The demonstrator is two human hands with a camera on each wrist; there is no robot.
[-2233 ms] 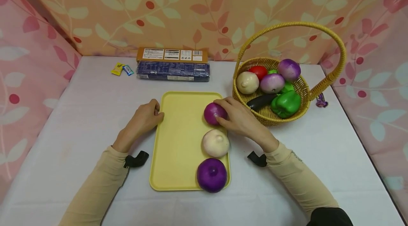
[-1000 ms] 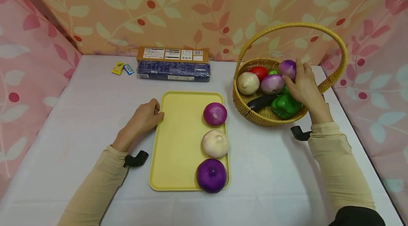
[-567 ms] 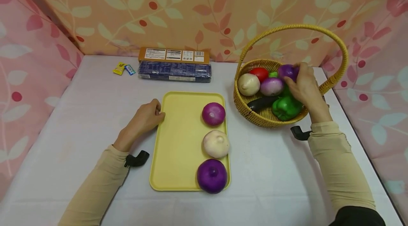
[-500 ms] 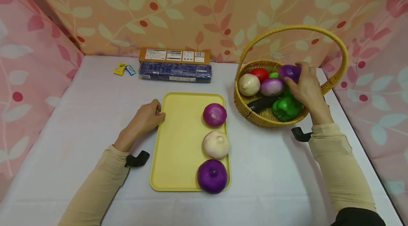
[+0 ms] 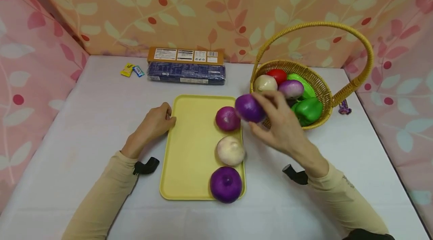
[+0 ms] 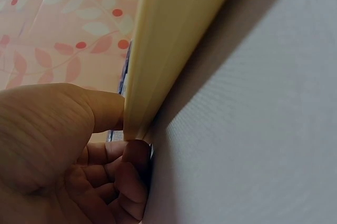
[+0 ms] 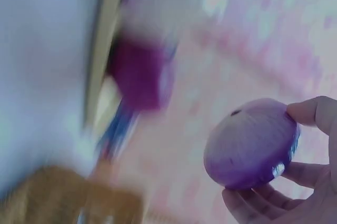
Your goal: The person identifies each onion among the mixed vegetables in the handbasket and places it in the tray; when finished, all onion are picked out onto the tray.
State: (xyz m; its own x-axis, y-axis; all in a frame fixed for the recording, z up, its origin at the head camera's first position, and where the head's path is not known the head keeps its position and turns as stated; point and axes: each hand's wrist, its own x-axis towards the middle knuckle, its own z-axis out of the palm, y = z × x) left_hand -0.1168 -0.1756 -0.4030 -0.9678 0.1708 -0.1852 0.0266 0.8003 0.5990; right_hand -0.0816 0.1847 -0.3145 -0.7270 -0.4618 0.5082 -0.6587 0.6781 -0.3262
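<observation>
My right hand [image 5: 282, 123] grips a purple onion [image 5: 250, 108] between thumb and fingers, above the gap between tray and basket; its pale face shows in the right wrist view, where the onion [image 7: 253, 142] is clear of everything else. With my left hand [image 5: 152, 125] I pinch the left rim of the yellow tray [image 5: 189, 146]; in the left wrist view the thumb presses the rim [image 6: 158, 50] and the curled fingers lie beneath. Along the tray's right side sit a red onion [image 5: 227, 119], a whitish round bulb [image 5: 230, 151] and a dark purple round vegetable [image 5: 226, 184].
The wicker basket [image 5: 324, 119] at the right holds a white bulb [image 5: 265, 82], a tomato [image 5: 278, 75], a purple-white onion [image 5: 291, 89] and green peppers [image 5: 308, 111]; its tall handle [image 5: 314, 25] arches over. Behind the tray lie a blue package [image 5: 186, 72] and small candies [image 5: 127, 70].
My right hand has taken the purple onion out of the basket and carried it left toward the tray, after letting go of the red onion earlier. The left hand stays at the rim.
</observation>
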